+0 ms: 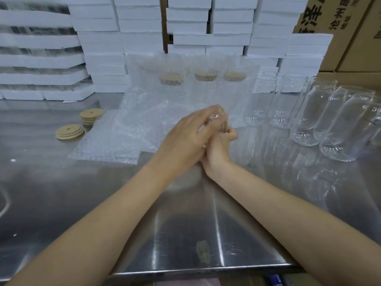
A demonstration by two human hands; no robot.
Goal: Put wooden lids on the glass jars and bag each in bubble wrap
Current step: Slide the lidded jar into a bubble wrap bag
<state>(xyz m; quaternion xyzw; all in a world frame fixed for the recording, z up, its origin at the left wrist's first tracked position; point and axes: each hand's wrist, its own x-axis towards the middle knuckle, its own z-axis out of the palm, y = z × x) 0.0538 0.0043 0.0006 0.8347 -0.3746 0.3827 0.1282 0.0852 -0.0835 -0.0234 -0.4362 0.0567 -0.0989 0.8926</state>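
Glass jar (218,122) — blurred, contents unclear — left hand (185,137) curled over it; right hand (218,150) curled round it from beneath

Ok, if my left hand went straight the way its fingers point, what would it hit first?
Likely the rightmost bagged jar at the back, beyond the glass jar your left hand holds; depth is unclear.

We see the jar (216,119) only as a blur, mostly hidden between the left grip (185,139) and right grip (221,145); whether a lid sits on it we cannot tell. The frame edge cuts off the rightmost glass jars (375,120) and cardboard boxes (350,27)
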